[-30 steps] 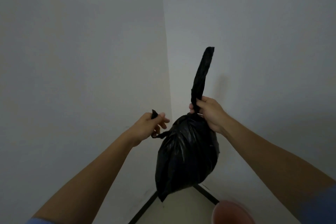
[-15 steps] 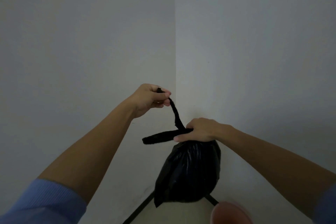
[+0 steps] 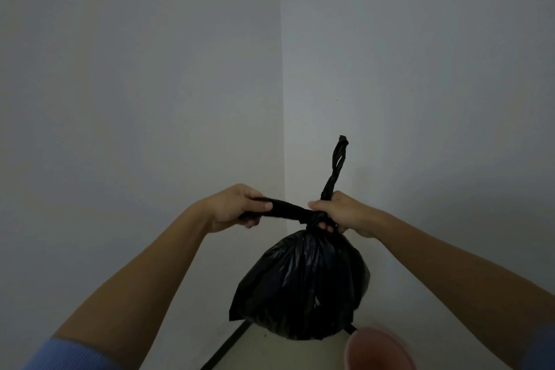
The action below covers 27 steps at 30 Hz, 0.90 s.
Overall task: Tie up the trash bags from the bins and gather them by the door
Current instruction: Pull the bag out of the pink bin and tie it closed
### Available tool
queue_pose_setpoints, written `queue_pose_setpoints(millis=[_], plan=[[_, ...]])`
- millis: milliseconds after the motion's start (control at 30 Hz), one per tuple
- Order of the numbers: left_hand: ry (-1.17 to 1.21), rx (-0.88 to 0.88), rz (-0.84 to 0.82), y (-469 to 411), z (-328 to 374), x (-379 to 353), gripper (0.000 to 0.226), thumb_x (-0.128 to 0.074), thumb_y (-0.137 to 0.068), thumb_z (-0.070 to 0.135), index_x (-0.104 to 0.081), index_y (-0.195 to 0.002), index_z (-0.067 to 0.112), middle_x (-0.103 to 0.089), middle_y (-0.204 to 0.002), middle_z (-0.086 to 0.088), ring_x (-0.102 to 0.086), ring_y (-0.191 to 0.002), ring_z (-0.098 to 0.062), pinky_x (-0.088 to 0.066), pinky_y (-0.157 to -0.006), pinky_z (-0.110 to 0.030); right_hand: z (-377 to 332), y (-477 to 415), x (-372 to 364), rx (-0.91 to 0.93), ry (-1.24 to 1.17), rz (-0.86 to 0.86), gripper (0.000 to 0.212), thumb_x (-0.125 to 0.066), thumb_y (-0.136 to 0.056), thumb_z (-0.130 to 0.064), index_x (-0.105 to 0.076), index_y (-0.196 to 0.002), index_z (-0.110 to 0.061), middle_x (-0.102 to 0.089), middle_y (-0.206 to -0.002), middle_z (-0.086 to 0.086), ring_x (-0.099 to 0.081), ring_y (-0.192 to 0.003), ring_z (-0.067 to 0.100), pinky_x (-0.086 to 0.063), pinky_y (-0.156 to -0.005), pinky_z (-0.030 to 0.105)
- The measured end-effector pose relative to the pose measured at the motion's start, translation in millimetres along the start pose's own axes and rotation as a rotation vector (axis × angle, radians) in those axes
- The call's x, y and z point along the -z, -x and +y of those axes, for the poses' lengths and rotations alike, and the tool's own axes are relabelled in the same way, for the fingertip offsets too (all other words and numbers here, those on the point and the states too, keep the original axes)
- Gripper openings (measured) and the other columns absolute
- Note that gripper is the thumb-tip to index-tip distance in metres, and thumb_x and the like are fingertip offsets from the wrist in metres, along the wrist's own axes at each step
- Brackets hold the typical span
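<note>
The black trash bag (image 3: 303,285) hangs free in the air at 6 o'clock from both hands, off the floor, its neck gathered into a knot (image 3: 315,217). The left hand (image 3: 237,209) has its fingers curled round one twisted tail (image 3: 285,207), which runs from the knot toward 9 o'clock. The right hand (image 3: 342,213) has its fingers closed round the neck at the knot, and the other tail (image 3: 336,165) stands up out of that fist toward 12 o'clock.

The step in hand looks like cinching the knot. I judge the right hand should pin the neck firmly while the left draws its tail out level and steadily, since thin film may tear under a jerk. A second tie of the two tails would likely secure it.

Two plain pale walls (image 3: 135,84) meet in a corner behind the bag. At 6 o'clock a strip of light floor (image 3: 270,351) shows, edged by a dark baseboard (image 3: 228,345). A blurred pink rim (image 3: 378,348), probably a bin, lies at 5 o'clock. No door shows.
</note>
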<state>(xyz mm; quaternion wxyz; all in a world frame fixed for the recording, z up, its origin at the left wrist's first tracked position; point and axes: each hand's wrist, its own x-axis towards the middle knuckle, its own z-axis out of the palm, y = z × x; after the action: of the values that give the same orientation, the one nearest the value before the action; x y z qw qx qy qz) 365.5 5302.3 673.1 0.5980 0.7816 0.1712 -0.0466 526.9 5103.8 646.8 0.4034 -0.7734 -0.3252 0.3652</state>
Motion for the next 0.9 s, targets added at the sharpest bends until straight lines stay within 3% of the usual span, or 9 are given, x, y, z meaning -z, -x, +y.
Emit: queue_pose_setpoints(millis=[67, 133, 200, 267, 400, 467, 567, 733, 900], plan=[[0.323, -0.059, 0.096, 1.1, -2.4, -1.7, 0.018, -0.06, -0.092, 0.014, -0.068, -0.102, 0.003, -0.06, -0.079, -0.012, -0.057, -0.059, -0.017, -0.048, -0.061, -0.027, 3.3, 0.6, 1.7, -0.05, -0.084, -0.002, 0.03, -0.058, -0.09, -0.032, -0.07, -0.088, -0.004, -0.06, -0.058, -0.001, -0.049, -0.047, 0.009, -0.031, -0.044, 0.022], [0.547, -0.082, 0.157, 2.8, -7.8, -8.0, 0.022, -0.061, -0.089, 0.023, -0.064, -0.105, 0.008, -0.066, -0.092, -0.014, -0.067, -0.077, -0.023, -0.055, -0.072, -0.032, 5.4, 2.0, 4.0, -0.056, -0.206, -0.004, 0.029, -0.062, -0.088, -0.029, -0.072, -0.093, -0.002, -0.063, -0.063, 0.002, -0.05, -0.049, 0.009, -0.029, -0.042, 0.021], [0.463, -0.069, 0.164, 3.5, -14.2, -18.8, 0.035, -0.067, -0.083, 0.027, -0.061, -0.112, 0.008, -0.07, -0.107, -0.014, -0.069, -0.097, -0.027, -0.055, -0.081, -0.034, 5.9, 3.9, 8.0, -0.046, -0.366, -0.026, 0.025, -0.064, -0.089, -0.028, -0.071, -0.096, -0.006, -0.065, -0.068, 0.003, -0.052, -0.053, 0.009, -0.03, -0.041, 0.02], [0.191, -0.048, 0.104, 3.9, -17.2, -34.3, 0.042, -0.076, -0.079, 0.025, -0.063, -0.117, 0.011, -0.07, -0.114, -0.011, -0.069, -0.103, -0.023, -0.055, -0.084, -0.029, 4.3, 5.1, 12.3, -0.039, -0.499, -0.079, 0.022, -0.066, -0.088, -0.031, -0.069, -0.096, -0.011, -0.065, -0.07, 0.002, -0.053, -0.056, 0.01, -0.031, -0.04, 0.019], [-0.097, -0.123, 0.094, -3.6, -14.1, -57.6, 0.021, -0.079, -0.077, 0.023, -0.074, -0.092, 0.008, -0.075, -0.089, -0.008, -0.07, -0.08, -0.022, -0.056, -0.077, -0.03, -2.8, 7.8, 17.7, -0.024, -0.618, -0.231, 0.029, -0.069, -0.081, -0.049, -0.066, -0.088, -0.02, -0.058, -0.068, -0.001, -0.054, -0.059, 0.011, -0.034, -0.04, 0.018], [-0.09, -0.139, 0.138, -6.5, -13.1, -58.4, 0.012, -0.074, -0.083, 0.017, -0.074, -0.075, 0.009, -0.07, -0.073, -0.007, -0.064, -0.066, -0.019, -0.052, -0.068, -0.029, -4.0, 9.3, 21.3, -0.008, -0.699, -0.282, 0.031, -0.067, -0.079, -0.051, -0.067, -0.08, -0.021, -0.055, -0.065, -0.001, -0.056, -0.06, 0.012, -0.036, -0.041, 0.018], [-0.014, -0.121, 0.138, -7.5, -11.3, -54.6, 0.021, -0.07, -0.086, 0.015, -0.071, -0.065, 0.015, -0.068, -0.064, 0.0, -0.062, -0.059, -0.015, -0.049, -0.061, -0.024, -3.0, 12.0, 27.5, 0.064, -0.778, -0.36, 0.022, -0.069, -0.078, -0.04, -0.073, -0.076, -0.018, -0.06, -0.069, 0.0, -0.06, -0.064, 0.012, -0.038, -0.045, 0.018], [0.051, -0.133, 0.165, -10.8, -3.2, -47.1, 0.011, -0.069, -0.087, 0.015, -0.07, -0.077, 0.009, -0.068, -0.071, -0.005, -0.064, -0.067, -0.017, -0.052, -0.065, -0.025, -4.8, 15.9, 42.1, 0.163, -0.618, -0.293, 0.013, -0.083, -0.07, -0.018, -0.076, -0.08, -0.015, -0.072, -0.083, 0.003, -0.066, -0.072, 0.012, -0.043, -0.049, 0.019], [-0.005, -0.173, 0.154, -11.0, 11.2, -47.6, 0.022, -0.069, -0.086, 0.016, -0.07, -0.064, 0.019, -0.067, -0.063, 0.003, -0.063, -0.06, -0.01, -0.05, -0.06, -0.02, -12.6, 15.4, 50.0, 0.262, -0.086, 0.107, 0.014, -0.08, -0.072, -0.003, -0.071, -0.072, -0.014, -0.071, -0.072, 0.003, -0.068, -0.068, 0.009, -0.049, -0.05, 0.023]])
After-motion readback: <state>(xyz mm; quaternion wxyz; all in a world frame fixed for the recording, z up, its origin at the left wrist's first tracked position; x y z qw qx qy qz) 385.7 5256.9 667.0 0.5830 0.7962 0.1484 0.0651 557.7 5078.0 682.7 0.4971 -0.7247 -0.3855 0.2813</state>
